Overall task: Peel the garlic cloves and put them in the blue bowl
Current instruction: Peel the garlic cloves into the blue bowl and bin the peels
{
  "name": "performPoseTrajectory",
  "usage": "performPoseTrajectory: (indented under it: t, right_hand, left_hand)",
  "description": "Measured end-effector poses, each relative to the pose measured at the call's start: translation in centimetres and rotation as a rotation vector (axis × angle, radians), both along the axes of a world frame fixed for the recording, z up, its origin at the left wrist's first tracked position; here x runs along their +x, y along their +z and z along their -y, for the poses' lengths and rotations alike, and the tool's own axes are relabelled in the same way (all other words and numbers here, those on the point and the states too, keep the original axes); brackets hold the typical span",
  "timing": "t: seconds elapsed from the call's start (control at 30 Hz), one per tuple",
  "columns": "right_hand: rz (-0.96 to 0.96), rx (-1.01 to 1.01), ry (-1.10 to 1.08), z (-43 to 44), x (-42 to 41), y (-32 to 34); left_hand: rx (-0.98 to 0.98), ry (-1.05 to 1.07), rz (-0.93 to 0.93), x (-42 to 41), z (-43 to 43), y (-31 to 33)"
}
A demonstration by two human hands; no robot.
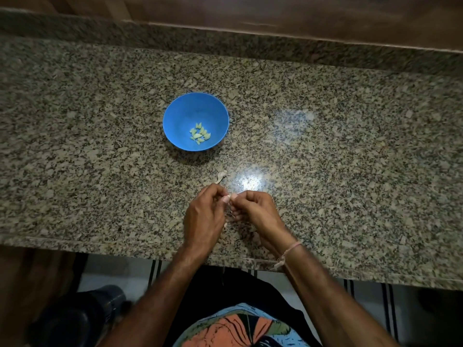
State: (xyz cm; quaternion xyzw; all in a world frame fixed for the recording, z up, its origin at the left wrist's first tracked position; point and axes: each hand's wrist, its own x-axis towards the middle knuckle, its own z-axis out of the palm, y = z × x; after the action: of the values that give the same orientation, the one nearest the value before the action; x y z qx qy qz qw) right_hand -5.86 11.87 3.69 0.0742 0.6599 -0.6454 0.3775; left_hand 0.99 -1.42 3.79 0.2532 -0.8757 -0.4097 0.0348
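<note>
Left hand (204, 216) and right hand (255, 209), fingers (246, 196) curled, pinching one garlic clove (226, 198) — peeled cloves (200, 135) in blue bowl (175, 113)

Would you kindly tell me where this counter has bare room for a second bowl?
The counter is bare left and right of the blue bowl. It is crowded between that bowl and the left hand and right hand, where a garlic piece lies.
</note>
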Motion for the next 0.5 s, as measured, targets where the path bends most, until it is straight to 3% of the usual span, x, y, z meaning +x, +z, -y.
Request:
performPoseTrajectory:
  t: [0.17,0.3,0.43,0.5]
  right_hand:
    - [-0.224,0.106,0.055,-0.7,0.1,-0.6]
    - [-0.55,0.256,0.072,-1.2,0.3,-0.8]
    - [-0.673,0.274,0.063,-1.3,0.4,-0.7]
    - [-0.73,0.275,0.072,-1.3,0.4,-0.7]
  left_hand:
    - [-0.097,0.03,0.023,-0.4,0.0,0.9]
    - [0.012,0.031,0.086,-0.7,0.0,1.5]
    - [0.286,0.133,0.094,-1.0,0.1,0.5]
    - [0.329,0.165,0.11,-0.9,0.1,0.3]
